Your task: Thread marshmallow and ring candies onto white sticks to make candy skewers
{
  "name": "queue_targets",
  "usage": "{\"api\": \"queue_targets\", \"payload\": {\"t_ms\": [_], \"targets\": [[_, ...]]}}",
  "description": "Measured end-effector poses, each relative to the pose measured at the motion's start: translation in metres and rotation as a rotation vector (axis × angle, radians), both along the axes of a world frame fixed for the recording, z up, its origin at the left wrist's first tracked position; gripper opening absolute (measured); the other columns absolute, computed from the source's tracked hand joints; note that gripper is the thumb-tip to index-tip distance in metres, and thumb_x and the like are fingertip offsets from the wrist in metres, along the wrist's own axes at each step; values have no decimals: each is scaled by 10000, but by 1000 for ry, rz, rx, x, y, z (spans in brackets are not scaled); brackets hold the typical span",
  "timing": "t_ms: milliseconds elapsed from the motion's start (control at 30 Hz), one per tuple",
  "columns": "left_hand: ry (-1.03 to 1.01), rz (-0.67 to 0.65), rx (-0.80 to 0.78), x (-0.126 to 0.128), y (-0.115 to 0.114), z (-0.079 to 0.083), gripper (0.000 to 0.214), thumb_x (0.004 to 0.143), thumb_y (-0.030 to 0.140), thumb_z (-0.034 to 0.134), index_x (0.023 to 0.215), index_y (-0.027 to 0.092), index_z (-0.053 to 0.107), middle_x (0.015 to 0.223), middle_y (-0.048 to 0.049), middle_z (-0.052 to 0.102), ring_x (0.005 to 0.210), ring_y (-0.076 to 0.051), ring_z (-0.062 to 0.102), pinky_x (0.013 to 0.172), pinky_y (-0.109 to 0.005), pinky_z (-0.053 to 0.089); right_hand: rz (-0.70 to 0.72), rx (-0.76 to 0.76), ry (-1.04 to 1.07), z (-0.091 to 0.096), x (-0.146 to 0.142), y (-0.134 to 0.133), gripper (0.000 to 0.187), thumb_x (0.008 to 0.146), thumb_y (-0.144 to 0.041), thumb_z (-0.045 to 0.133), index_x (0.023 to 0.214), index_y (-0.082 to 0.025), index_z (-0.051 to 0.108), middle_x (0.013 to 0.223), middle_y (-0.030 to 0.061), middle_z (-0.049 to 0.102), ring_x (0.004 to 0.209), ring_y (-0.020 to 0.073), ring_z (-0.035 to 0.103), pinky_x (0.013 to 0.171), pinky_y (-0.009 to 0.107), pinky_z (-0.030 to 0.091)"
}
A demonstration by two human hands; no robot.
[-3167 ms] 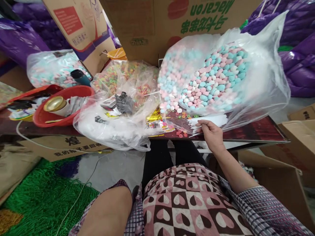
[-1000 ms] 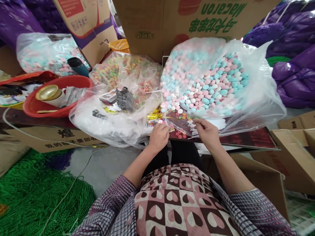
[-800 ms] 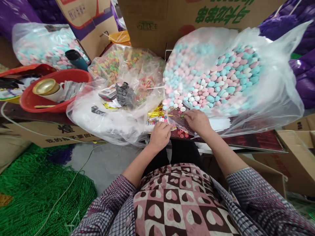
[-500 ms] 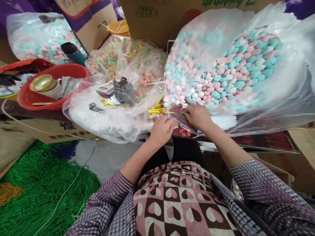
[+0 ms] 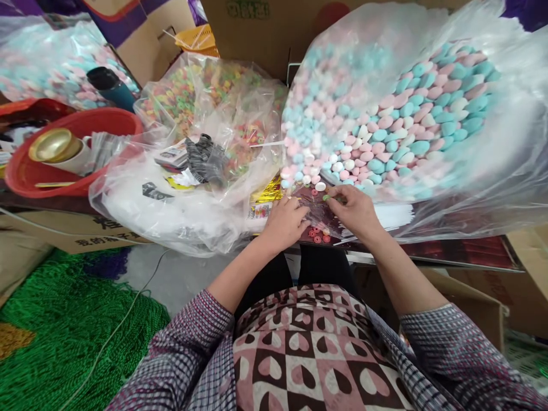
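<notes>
My right hand (image 5: 356, 212) pinches a small green ring-shaped candy (image 5: 326, 197) between thumb and finger, just above the dark red tabletop. Facing it, my left hand (image 5: 286, 222) has its fingers bent together on a thin clear plastic bag (image 5: 315, 210); what lies under the fingertips is hidden. Several red ring candies (image 5: 317, 235) are loose by the table's front edge. Beyond my hands lies a big clear bag of pink, blue and white egg-shaped pieces (image 5: 385, 137), its mouth toward me. Gold twist ties (image 5: 269, 189) and a printed packet (image 5: 259, 211) sit beside my left hand.
A clear bag of colourful ring candies (image 5: 205, 91) stands behind left, with grey ties (image 5: 205, 157) before it. At far left, a red basin (image 5: 25, 171) holds a gold bowl (image 5: 55, 145). White strips (image 5: 391, 216) lie right. Green cords (image 5: 85, 319) cover the floor.
My right hand has moved slightly right and toward me, and the green ring candy now shows in its fingers. My left fingers have spread a little. The view has shifted right.
</notes>
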State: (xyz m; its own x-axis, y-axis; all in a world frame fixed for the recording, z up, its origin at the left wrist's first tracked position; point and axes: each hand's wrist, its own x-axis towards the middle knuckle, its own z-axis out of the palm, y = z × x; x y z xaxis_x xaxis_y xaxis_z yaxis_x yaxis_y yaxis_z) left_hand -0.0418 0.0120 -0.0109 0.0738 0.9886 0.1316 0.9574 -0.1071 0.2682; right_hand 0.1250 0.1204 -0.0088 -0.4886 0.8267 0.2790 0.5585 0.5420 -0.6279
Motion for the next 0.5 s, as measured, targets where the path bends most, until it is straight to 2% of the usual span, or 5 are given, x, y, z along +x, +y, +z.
{"api": "queue_targets", "payload": {"t_ms": [67, 167, 267, 333, 500], "targets": [[17, -13, 8, -2, 0, -1, 148, 897, 269, 584, 966, 208, 701, 1003, -90, 619, 1065, -278, 544, 913, -437, 414, -20, -115, 60, 10, 4, -14, 118, 806, -302, 579, 830, -210, 649, 836, 38, 715, 706, 194, 626, 700, 340, 493], [33, -12, 42, -4, 5, -5, 147, 906, 218, 551, 847, 199, 684, 942, -91, 627, 1074, -287, 540, 865, -428, 414, 97, -172, 64, 20, 10, -37, 125, 827, -313, 583, 832, -222, 669, 795, 21, 711, 711, 188, 645, 715, 335, 514], [20, 5, 70, -2, 15, -6, 171, 919, 202, 514, 842, 195, 667, 922, -91, 637, 1020, -281, 553, 832, -417, 410, 220, -14, 19, 16, 11, -51, 111, 848, -252, 577, 834, -231, 685, 974, 67, 738, 951, 240, 669, 897, 417, 503], [3, 36, 73, 0, 23, -4, 191, 931, 190, 483, 867, 189, 663, 926, -89, 645, 961, -268, 566, 821, -406, 407, 242, 98, -66, 9, 9, -54, 132, 857, -221, 571, 847, -232, 702, 1114, 91, 723, 1089, 273, 637, 988, 477, 456], [-45, 108, 69, 4, 36, 1, 207, 957, 226, 457, 930, 186, 659, 1014, -90, 651, 953, -264, 583, 817, -394, 404, 175, 197, -248, -1, 11, -52, 249, 889, -205, 521, 1023, -202, 730, 1213, 124, 696, 1140, 308, 611, 978, 491, 452]]}}
